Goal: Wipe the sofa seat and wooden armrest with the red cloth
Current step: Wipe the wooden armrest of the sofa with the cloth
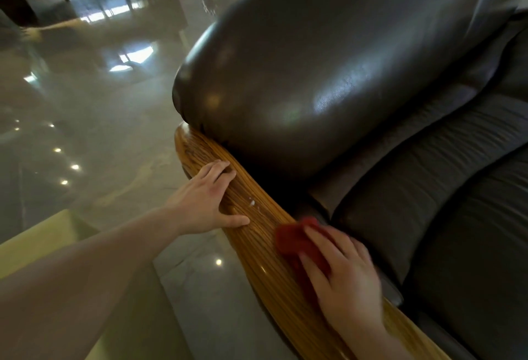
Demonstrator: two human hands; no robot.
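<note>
Step in hand appears to be the armrest wipe. Right hand lies flat, fingers spread, pressing the red cloth onto the near stretch of the wooden armrest. Farther along the armrest, left hand rests open and empty, bracing. Between the two hands, small white specks sit on the wood. Next move likely: push cloth forward over them. Sofa seat lies just right of the armrest.
</note>
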